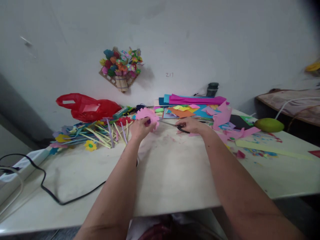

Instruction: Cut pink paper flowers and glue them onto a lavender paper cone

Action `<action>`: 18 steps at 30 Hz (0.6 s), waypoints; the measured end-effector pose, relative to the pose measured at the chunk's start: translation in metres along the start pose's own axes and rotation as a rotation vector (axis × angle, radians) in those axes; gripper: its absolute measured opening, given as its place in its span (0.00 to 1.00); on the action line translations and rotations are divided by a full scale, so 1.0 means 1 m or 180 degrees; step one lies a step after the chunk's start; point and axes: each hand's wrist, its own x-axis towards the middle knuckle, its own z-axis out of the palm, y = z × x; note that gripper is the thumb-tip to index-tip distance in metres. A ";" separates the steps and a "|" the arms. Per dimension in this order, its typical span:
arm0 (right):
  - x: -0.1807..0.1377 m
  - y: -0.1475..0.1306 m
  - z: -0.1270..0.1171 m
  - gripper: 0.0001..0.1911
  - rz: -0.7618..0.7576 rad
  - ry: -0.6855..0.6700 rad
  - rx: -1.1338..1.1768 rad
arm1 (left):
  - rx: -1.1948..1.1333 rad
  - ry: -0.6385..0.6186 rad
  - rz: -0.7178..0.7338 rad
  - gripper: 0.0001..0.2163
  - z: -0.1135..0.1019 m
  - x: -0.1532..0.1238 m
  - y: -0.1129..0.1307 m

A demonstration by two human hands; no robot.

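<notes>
One pair of scissors (175, 125), blades leftward toward the pink paper flower (147, 115).

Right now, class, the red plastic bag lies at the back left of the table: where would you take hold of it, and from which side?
Probably by its handle loop. The red plastic bag lies slumped on the table with that loop open at its left end, clear of the paper flowers in front. Come from the left and hook your fingers through it.
</notes>
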 end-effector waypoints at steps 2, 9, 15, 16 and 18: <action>0.000 0.000 0.000 0.15 0.0027 -0.0009 0.0010 | -0.0004 0.0001 0.0005 0.20 -0.001 0.000 0.000; 0.000 0.001 0.001 0.15 0.0067 0.0066 -0.0055 | -0.0054 0.0001 0.0007 0.20 -0.001 0.001 -0.002; 0.002 0.002 0.004 0.14 0.0052 0.0134 -0.0161 | -0.0042 -0.0003 -0.0082 0.22 -0.001 0.001 -0.001; 0.002 0.002 0.004 0.14 0.0061 0.0141 -0.0177 | -0.0046 -0.0005 -0.0087 0.22 -0.001 0.001 -0.001; 0.002 0.001 0.004 0.14 0.0088 0.0163 -0.0221 | -0.0061 -0.0005 -0.0086 0.22 -0.001 0.001 -0.001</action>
